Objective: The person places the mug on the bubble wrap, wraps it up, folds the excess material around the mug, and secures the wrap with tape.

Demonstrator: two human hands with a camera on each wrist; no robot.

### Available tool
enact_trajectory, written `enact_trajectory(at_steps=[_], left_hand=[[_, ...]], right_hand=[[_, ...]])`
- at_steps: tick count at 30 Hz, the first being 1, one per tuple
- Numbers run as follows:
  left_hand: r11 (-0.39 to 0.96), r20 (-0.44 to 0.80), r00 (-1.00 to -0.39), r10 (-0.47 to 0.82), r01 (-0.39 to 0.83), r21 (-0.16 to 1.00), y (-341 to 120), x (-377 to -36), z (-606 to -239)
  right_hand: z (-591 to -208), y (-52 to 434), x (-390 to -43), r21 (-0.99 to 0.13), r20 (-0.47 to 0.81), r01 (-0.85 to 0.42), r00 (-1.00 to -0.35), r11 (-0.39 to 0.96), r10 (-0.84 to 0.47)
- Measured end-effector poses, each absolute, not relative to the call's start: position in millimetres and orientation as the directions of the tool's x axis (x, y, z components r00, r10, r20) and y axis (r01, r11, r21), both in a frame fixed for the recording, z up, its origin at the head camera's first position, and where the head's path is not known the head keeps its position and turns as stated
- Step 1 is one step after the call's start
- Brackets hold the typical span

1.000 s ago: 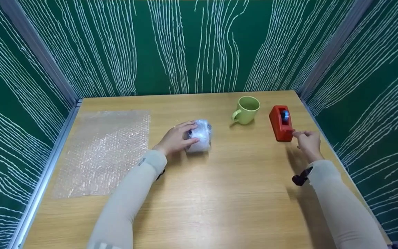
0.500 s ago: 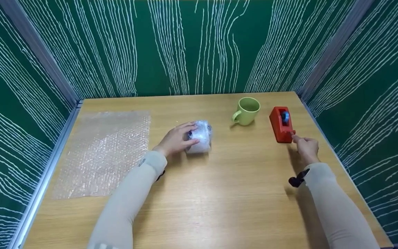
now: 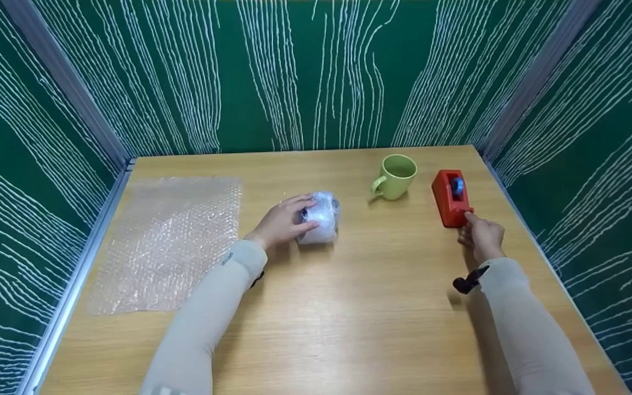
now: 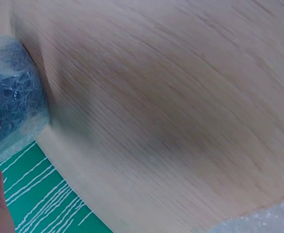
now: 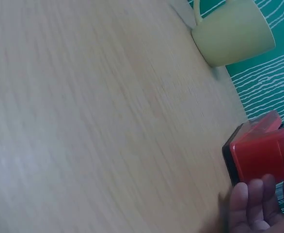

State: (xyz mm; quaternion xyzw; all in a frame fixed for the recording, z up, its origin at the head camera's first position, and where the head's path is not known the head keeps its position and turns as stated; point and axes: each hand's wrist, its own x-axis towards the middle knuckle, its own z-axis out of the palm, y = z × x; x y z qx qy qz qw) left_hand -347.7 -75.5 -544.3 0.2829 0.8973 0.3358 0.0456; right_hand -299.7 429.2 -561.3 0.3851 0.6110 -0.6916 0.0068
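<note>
In the head view, my left hand point(image 3: 283, 222) grips a bundle wrapped in bubble wrap point(image 3: 320, 219), thumb on the near side and fingers over the top. Dark blue shows through the wrap of this bundle point(image 4: 11, 97) in the left wrist view. My right hand point(image 3: 483, 233) is at the front end of a red tape dispenser point(image 3: 447, 203), thumb and index finger pinching right at its cutting edge, where the clear tape comes off. The right wrist view has the other fingers point(image 5: 255, 196) curled just beside the dispenser point(image 5: 260, 153); the pinched tape end is hidden.
A green mug point(image 3: 395, 178) stands upright left of the dispenser, its handle toward the left. Flat on the table's left side lies a sheet of bubble wrap point(image 3: 168, 247). Green walls with white lines point(image 3: 343, 71) enclose the wooden table point(image 3: 365, 307) at the back and sides.
My right hand has shifted slightly down and turned at the dispenser's front end, its lower fingers now showing below. My left hand keeps its grip on the wrapped bundle.
</note>
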Motion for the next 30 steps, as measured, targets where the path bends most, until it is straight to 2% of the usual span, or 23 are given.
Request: enact_trajectory(at_steps=[9, 14, 24, 30], left_hand=[[0.614, 0.11, -0.826, 0.552, 0.492, 0.617, -75.5, -347.1, -543.1], [0.606, 0.122, -0.825, 0.552, 0.497, 0.621, -77.0, -348.2, -543.2], [0.606, 0.124, -0.829, 0.545, 0.492, 0.625, -77.7, -348.2, -543.5], [0.615, 0.108, -0.835, 0.54, 0.479, 0.626, -74.3, -346.5, -542.4]], right_hand=[[-560.2, 424.4, -298.0, -0.763, -0.607, 0.362, -0.686, -0.536, 0.4], [-553.9, 421.7, -301.1, -0.701, -0.648, 0.342, -0.672, -0.626, 0.358], [-547.5, 420.9, -309.7, -0.618, -0.715, 0.329, -0.612, -0.714, 0.338], [-555.8, 420.2, -306.7, -0.669, -0.704, 0.388, -0.603, -0.634, 0.374]])
